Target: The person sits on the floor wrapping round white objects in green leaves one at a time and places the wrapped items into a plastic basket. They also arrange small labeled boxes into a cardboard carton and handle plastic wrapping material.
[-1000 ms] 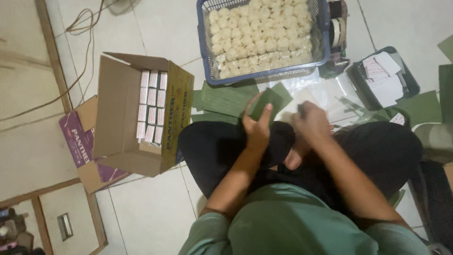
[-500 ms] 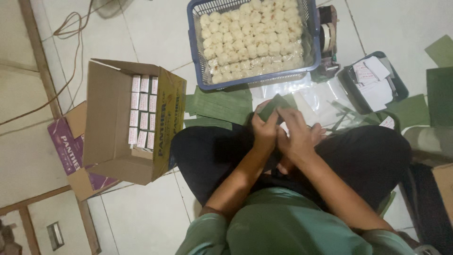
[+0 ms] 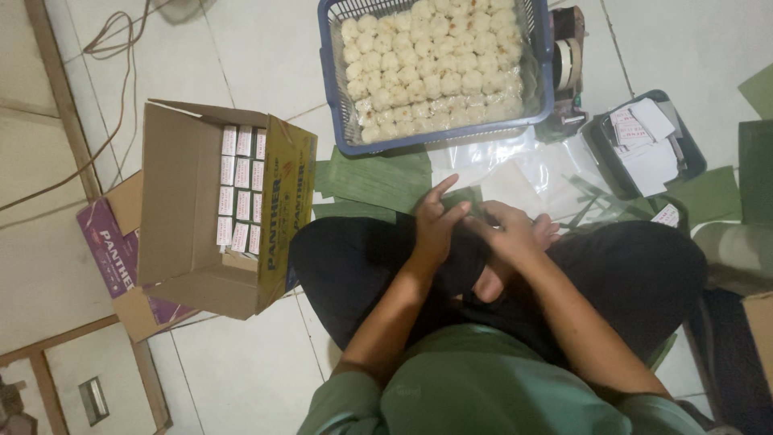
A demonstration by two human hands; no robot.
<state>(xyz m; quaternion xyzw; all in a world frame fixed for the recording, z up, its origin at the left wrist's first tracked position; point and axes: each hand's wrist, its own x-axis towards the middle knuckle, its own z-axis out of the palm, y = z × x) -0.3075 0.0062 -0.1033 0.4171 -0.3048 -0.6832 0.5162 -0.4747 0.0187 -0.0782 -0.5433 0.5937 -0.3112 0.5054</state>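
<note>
Left hand (image 3: 439, 229) and right hand (image 3: 507, 234) pinched together on a folded green leaf strip (image 3: 463, 197) over the lap. Blue plastic basket (image 3: 330, 80) full of pale round dumplings (image 3: 435, 64), brown cardboard carton (image 3: 181, 242) partly stocked with small white boxes (image 3: 240, 189); most wrapping seemingly left.

Left hand (image 3: 439, 225), right hand (image 3: 509, 234) touching over lap.

We see bare pale tiled floor (image 3: 241, 56) between the brown cardboard box (image 3: 181, 209) and blue plastic basket (image 3: 338, 121); ahead, green leaf sheets (image 3: 374, 179) crowd the way.

Pale tiled floor (image 3: 258, 48) — wooden frame (image 3: 60, 105) at left, loose cable (image 3: 121, 72) across it
</note>
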